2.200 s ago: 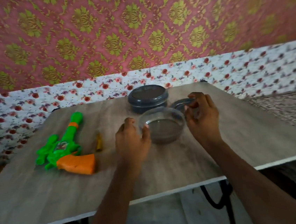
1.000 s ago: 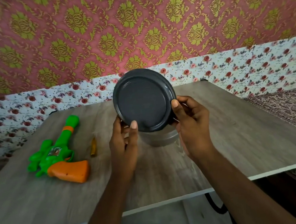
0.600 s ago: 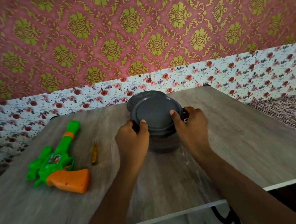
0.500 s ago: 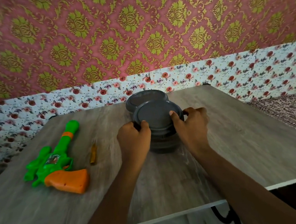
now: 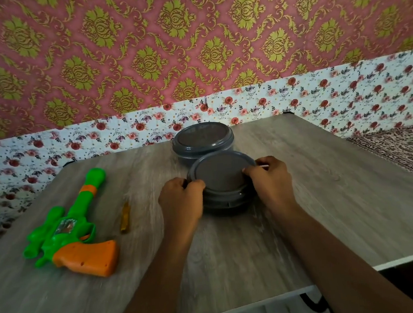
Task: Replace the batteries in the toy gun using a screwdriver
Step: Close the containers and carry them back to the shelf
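Observation:
A green toy gun (image 5: 65,227) with an orange grip lies on the left of the wooden table (image 5: 331,194). Right of it lies a small yellow-handled screwdriver (image 5: 125,218). At the table's middle stands a round grey container (image 5: 226,200) with its dark lid (image 5: 219,171) on top. My left hand (image 5: 182,202) grips the lid's left edge, thumb on top. My right hand (image 5: 270,180) grips its right edge the same way. What is inside the container is hidden.
A second round grey container (image 5: 202,139) with its lid on stands just behind the first. Floral cloth and patterned wallpaper back the table. The table's front edge runs close to me, with a dark cable (image 5: 315,304) below it.
Both hands lifted the dark lid, held it up facing me, then lowered it onto the open container. It now sits flat on the container with both hands at its edges.

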